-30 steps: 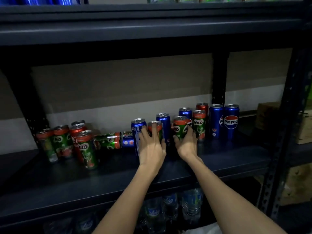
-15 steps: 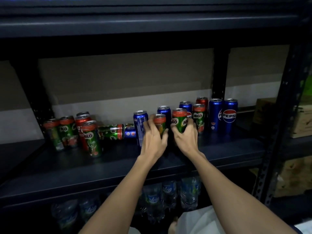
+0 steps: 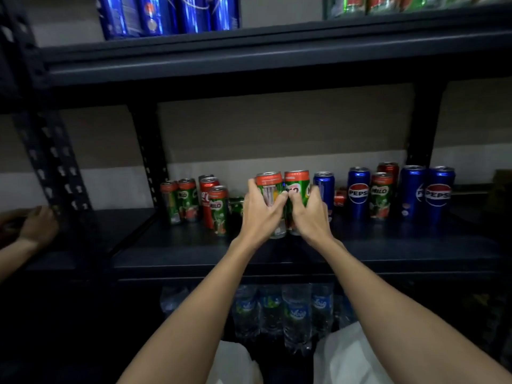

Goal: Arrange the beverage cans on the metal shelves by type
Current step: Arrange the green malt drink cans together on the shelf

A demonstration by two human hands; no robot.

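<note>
With each hand wrapped round one can: left hand (image 3: 259, 210) gripping a green, red-topped Milo can (image 3: 270, 189), right hand (image 3: 310, 213) gripping its twin (image 3: 297, 187), both above the dark metal shelf (image 3: 360, 245). Risk: clinking together, or toppling the blue Pepsi can (image 3: 323, 188) just beside.

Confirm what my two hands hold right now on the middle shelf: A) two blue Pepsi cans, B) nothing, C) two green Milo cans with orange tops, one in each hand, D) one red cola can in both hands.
C: the left hand grips one green Milo can with an orange top and the right hand grips another, side by side.
</note>
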